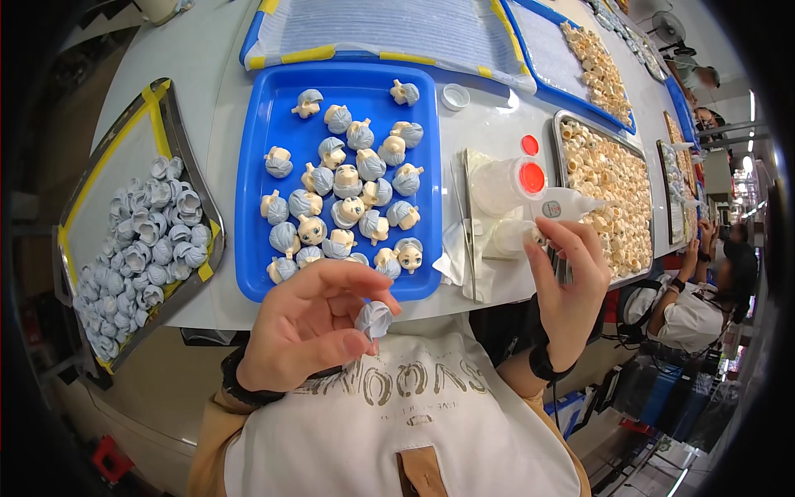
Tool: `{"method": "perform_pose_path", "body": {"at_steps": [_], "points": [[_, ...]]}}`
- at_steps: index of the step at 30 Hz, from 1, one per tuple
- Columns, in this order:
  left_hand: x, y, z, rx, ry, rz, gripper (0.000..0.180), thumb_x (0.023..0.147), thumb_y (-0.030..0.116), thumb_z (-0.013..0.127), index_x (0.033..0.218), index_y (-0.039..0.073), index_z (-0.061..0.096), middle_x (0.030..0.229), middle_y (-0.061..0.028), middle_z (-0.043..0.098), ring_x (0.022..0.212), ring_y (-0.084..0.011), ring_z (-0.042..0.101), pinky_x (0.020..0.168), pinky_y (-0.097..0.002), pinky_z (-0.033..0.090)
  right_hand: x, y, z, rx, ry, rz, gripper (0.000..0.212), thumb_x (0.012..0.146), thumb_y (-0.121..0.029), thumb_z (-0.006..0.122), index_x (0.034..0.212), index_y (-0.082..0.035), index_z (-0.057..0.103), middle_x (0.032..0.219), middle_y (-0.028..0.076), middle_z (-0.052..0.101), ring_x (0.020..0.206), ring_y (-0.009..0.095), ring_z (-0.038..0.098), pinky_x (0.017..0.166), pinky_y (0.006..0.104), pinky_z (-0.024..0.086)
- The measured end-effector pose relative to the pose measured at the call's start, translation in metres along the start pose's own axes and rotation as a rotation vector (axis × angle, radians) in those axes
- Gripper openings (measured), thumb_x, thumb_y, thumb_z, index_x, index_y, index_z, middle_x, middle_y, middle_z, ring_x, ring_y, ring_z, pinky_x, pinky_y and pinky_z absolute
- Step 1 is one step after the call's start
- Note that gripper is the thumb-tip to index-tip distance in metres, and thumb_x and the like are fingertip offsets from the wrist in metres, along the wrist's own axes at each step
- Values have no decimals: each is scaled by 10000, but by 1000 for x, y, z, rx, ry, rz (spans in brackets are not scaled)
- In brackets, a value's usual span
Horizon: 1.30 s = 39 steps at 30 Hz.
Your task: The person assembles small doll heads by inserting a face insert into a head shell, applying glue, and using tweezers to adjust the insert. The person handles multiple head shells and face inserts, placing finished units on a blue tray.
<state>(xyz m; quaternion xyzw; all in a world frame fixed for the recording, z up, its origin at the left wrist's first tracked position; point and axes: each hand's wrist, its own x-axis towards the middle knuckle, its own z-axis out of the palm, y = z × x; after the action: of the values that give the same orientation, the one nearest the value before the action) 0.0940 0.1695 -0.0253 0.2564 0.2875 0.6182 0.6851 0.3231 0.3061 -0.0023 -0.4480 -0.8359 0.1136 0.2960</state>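
Observation:
My left hand (319, 323) pinches a pale blue-grey doll hair piece (374, 320) between thumb and fingers, just off the near edge of a blue tray (248, 190). Over the right of the table my right hand (575, 277) is closed at thumb and forefinger on a small cream doll head (538, 238), mostly hidden by the fingers. It is close to a white squeeze bottle (509, 238). Several finished-looking doll heads (347, 180) with blue-grey hair lie spread in the blue tray, some showing painted eyes.
A dark tray (99, 157) at left bears many loose hair pieces. At right stands a metal tray (563, 124) of cream head parts. Between are a clear jar (495, 186), a nozzle bottle (563, 205), red caps (530, 145) and tweezers (466, 224). Co-workers sit far right.

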Motion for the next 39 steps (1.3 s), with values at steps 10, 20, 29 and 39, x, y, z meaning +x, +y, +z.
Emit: {"method": "perform_pose_path", "body": {"at_steps": [10,20,29,39], "points": [[-3,-4,-5,15,-55,24,355,824,7,587,1157,-41,473,1123,-153,510,978,-163,536,814,-303,500,-6,0,-4,-8,10,61,209,678,-10,706,862,5,608,799,97,579,701,202,578,623,286,460],[-1,-3,-4,70,-38,5,337,851,34,554,1165,-49,465,1121,-149,521,967,-171,563,843,-314,491,-11,7,-1,130,165,92,235,666,23,693,881,9,598,816,92,585,706,170,545,633,264,433],[3,-3,3,99,-4,-45,327,850,53,551,1149,-58,483,1068,-138,556,934,-182,585,778,-290,484,-13,-33,18,864,-36,-310,395,602,7,761,963,28,600,853,115,600,722,187,536,638,273,417],[2,-3,-1,117,-16,-84,351,828,26,599,1152,-42,483,1061,-86,542,970,-145,535,857,-290,439,-13,-56,25,680,-149,-442,373,595,-34,781,942,-40,643,831,61,603,678,176,534,559,256,419]]}}
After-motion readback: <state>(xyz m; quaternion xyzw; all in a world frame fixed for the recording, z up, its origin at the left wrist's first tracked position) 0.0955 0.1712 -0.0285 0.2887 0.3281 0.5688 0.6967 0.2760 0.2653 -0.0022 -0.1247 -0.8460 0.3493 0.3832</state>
